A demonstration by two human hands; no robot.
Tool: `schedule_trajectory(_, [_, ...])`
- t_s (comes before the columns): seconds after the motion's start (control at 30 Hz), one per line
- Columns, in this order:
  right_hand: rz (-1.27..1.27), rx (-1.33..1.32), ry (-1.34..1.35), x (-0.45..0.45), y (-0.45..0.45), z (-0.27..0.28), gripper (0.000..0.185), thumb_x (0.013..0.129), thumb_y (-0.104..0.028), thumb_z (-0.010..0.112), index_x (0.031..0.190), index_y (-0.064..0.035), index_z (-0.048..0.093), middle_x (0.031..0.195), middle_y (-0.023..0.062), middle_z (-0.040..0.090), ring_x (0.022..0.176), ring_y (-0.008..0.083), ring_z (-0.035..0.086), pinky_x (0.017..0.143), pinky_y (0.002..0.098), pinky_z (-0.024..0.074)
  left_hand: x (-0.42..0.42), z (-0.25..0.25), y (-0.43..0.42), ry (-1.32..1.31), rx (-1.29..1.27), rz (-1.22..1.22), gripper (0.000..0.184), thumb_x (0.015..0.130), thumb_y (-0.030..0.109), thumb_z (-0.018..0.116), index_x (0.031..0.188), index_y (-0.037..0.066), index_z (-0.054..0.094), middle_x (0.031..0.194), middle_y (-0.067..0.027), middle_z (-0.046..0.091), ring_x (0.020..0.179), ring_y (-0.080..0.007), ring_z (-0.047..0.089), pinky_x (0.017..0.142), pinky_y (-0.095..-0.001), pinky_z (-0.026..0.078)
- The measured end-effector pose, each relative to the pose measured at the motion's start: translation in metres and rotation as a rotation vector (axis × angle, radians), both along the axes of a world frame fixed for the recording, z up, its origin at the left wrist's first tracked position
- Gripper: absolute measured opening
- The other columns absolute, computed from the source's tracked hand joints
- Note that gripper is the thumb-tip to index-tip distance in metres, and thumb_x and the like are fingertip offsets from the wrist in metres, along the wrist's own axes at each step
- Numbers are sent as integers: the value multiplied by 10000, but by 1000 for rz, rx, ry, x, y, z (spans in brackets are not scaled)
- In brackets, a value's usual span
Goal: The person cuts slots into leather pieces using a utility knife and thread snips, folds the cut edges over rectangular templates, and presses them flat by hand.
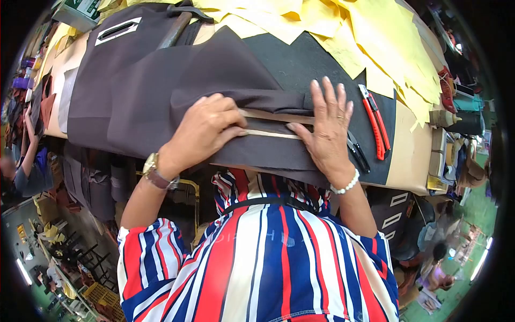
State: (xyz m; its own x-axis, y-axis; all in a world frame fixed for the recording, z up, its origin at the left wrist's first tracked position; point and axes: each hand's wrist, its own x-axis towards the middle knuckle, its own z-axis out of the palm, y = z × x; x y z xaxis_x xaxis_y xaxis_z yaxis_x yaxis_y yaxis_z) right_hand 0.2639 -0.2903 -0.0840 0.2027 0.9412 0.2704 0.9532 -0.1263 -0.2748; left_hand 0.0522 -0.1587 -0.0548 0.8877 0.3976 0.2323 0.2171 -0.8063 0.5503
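Observation:
A large dark brown fabric piece point(145, 91) lies over the table in front of me. Near its front edge is a long opening with pale beige strips point(273, 134) along it. My left hand point(206, 126) is closed at the left end of this opening, pinching the fabric between thumb and fingers. At the other end, my right hand point(328, 126) lies flat with fingers stretched out, its thumb touching the fabric by the pale strip. Just right of that hand are a red utility knife point(375, 123) and a black-handled tool point(358, 151), partly hidden.
A hammer point(179, 24) rests on the cloth at the back. Yellow sheets point(343, 32) cover the far side of the table. A white-framed slot point(119, 30) shows in the fabric at upper left. Another person's arm point(28, 142) is at far left.

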Motion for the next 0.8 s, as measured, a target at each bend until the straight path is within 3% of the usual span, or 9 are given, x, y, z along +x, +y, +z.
schedule_trajectory(0.13, [20, -17, -46, -8, 5, 1, 846, 718, -385, 711, 1418, -166, 291, 1464, 137, 227, 1360, 384, 159, 1046, 622, 147, -11, -6, 2, -34, -115, 67, 124, 707, 114, 715, 784, 54, 637, 758, -39, 520, 752, -213, 501, 690, -326, 408])
schedule_trajectory(0.33, [147, 74, -54, -58, 41, 1, 843, 687, -367, 733, 1406, -213, 319, 1461, 136, 239, 1351, 396, 173, 1022, 651, 138, -16, -12, 2, -59, -87, 89, 144, 698, 114, 728, 783, 49, 632, 795, -54, 530, 774, -225, 513, 695, -333, 417])
schedule_trajectory(0.53, [105, 76, -24, -50, 36, -1, 849, 687, -372, 730, 1411, -221, 313, 1460, 138, 239, 1356, 399, 163, 1005, 673, 105, -31, -13, 3, -85, -58, 194, 225, 667, 132, 758, 802, 23, 615, 860, -69, 564, 829, -239, 536, 724, -344, 431])
schedule_trajectory(0.8, [259, 122, -50, -72, 53, 3, 853, 665, -361, 747, 1393, -200, 334, 1435, 128, 276, 1336, 394, 205, 1007, 662, 133, -33, -15, 0, -94, -57, 216, 244, 669, 133, 755, 829, 20, 610, 874, -75, 570, 842, -247, 543, 728, -351, 439])
